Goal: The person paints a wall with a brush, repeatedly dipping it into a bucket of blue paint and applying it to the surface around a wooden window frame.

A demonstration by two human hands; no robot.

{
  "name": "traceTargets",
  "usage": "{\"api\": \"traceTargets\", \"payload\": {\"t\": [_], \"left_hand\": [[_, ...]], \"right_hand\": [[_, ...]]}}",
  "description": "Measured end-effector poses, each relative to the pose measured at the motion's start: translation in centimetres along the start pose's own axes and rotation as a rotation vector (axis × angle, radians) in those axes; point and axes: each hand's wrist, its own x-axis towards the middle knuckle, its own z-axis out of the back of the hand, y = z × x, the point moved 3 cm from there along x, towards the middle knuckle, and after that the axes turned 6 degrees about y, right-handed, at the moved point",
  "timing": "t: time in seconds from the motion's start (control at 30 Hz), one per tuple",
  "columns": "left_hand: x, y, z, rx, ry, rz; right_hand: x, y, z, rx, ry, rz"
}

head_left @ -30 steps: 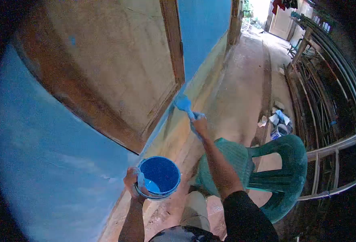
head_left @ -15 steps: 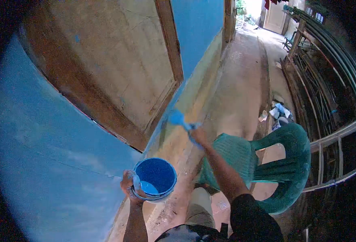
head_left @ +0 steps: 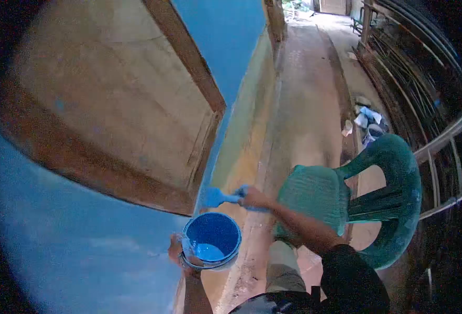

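A bucket [head_left: 232, 257] with blue paint at its bottom is gripped at its left rim by my left hand [head_left: 185, 255]. Just above the bucket, my right hand [head_left: 253, 198] is closed on the handle of a blue-coated paintbrush [head_left: 215, 198]. The brush's bristles point left, close to the narrow blue strip beside the brown door frame [head_left: 210, 68]. Blue paint covers the wall [head_left: 95, 230] at the left.
A green plastic chair [head_left: 312, 196] stands right of my right arm. Beyond it lie a small pail and crumpled wrappers [head_left: 368, 118] on the floor. Metal bars and poles [head_left: 398, 68] line the right side; the corridor floor [head_left: 304, 104] runs ahead.
My right hand and the brush have moved down and slightly left, nearer the bucket. The bucket and my left hand sit a little further right and lower, as the view has shifted.
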Motion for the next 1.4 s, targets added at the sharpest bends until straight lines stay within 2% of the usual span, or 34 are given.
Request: {"api": "traceTargets", "payload": {"t": [0.07,0.1,0.17,0.2,0.23,0.3,0.37,0.4,0.47,0.5,0.53,0.57,0.6,0.67,0.7,0.77,0.83,0.87,0.9,0.93,0.97,1.0,1.07,1.1,1.17,1.2,1.27,1.3,1.33,1.37,1.4], "left_hand": [[1.2,-0.4,-1.7,-0.021,-0.11,-0.127],[1.0,-0.5,-2.4,-0.022,-0.102,-0.13],[0.9,1.2,-3.5,-0.044,-0.142,0.028],[1.0,1.5,-4.0,-0.046,-0.143,0.026],[1.2,1.7,-4.3,-0.078,-0.11,-0.006],[2.3,1.6,-5.1,-0.112,-0.089,-0.028],[3.6,0.7,-6.1,-0.02,0.082,0.154],[3.6,0.4,-6.5,-0.022,0.076,0.159],[3.4,0.4,-6.7,-0.1,-0.102,0.408],[4.1,-0.1,-6.5,-0.099,-0.108,0.412],[5.1,-1.5,-6.0,0.041,-0.052,0.253],[5.1,-2.3,-5.5,0.179,0.008,0.098],[3.4,-1.0,-4.9,0.181,0.013,0.121],[0.0,1.5,-3.7,0.151,-0.092,-0.016],[-0.4,0.5,-2.9,0.151,-0.095,-0.008],[-0.3,-2.1,-1.1,-0.125,-0.151,0.176],[-3.0,-2.3,0.3,-0.147,-0.194,0.126],[-4.5,-2.5,1.4,-0.167,-0.226,0.078],[-5.5,-2.9,2.4,-0.161,-0.23,0.084],[-6.1,-3.2,3.3,-0.158,-0.181,0.056],[-6.7,-3.5,4.0,-0.155,-0.13,0.026],[-7.1,-4.0,4.7,-0.149,-0.135,0.022],[-8.0,-5.1,5.9,-0.133,-0.145,0.046],[-8.5,-5.4,6.6,-0.127,-0.151,0.05],[-9.6,-6.1,7.9,-0.067,-0.093,0.003],[-10.1,-6.6,8.4,-0.061,-0.098,0.004],[-11.1,-7.6,9.3,-0.094,-0.158,-0.029],[-11.6,-7.4,9.7,-0.098,-0.161,-0.032],[-12.3,-6.5,9.8,-0.225,-0.127,0.11],[-12.9,-5.8,9.8,-0.351,-0.09,0.252],[-12.9,-5.9,9.6,-0.358,-0.096,0.244]], "right_hand": [[3.5,-4.7,3.0,0.102,0.001,-0.148],[4.1,-4.6,6.1,0.113,-0.05,-0.194],[8.0,-5.6,11.8,0.073,-0.192,-0.26],[10.2,-7.2,13.9,0.023,-0.278,-0.278],[11.7,-7.7,15.7,0.018,-0.277,-0.277],[13.6,-7.9,19.1,-0.049,-0.635,-0.146],[16.0,-11.4,18.0,-0.131,-0.621,-0.122],[16.7,-12.0,16.8,-0.201,-0.615,-0.102],[13.9,-7.8,13.4,-0.104,-0.777,-0.081],[12.5,-5.8,12.3,-0.022,-0.695,-0.157],[10.8,-4.1,10.7,0.061,-0.605,-0.239],[9.1,-2.5,9.0,0.114,-0.574,-0.24],[7.6,-1.7,6.5,0.165,-0.54,-0.248],[5.1,-1.8,0.8,0.086,-0.553,-0.109],[2.9,-0.4,-1.3,0.065,-0.526,-0.048],[-0.5,1.7,-3.8,0.043,-0.496,0.021],[-2.9,2.0,-5.5,0.133,-0.06,-0.018],[-3.5,1.4,-4.9,0.206,0.028,-0.158],[-3.3,1.4,-3.4,0.026,-0.036,-0.153],[-2.6,0.8,-1.8,-0.163,-0.141,-0.04],[-1.9,0.1,-0.1,-0.093,-0.273,-0.049],[-1.0,0.5,2.1,-0.245,-0.386,-0.019],[1.9,-0.2,4.5,-0.306,-0.57,-0.06],[2.8,-0.6,4.3,-0.305,-0.562,-0.055],[4.1,-1.0,2.5,0.047,-0.483,-0.131],[3.0,0.9,0.5,0.062,-0.51,-0.094],[-0.3,3.8,-3.9,-0.155,-0.596,0.042],[-2.0,4.8,-6.3,-0.037,-0.486,0.035],[-3.8,5.3,-8.4,0.075,-0.374,0.031],[-5.4,5.1,-10.1,-0.03,-0.158,0.063],[-7.3,6.9,-10.9,0.038,-0.101,0.106]]}}
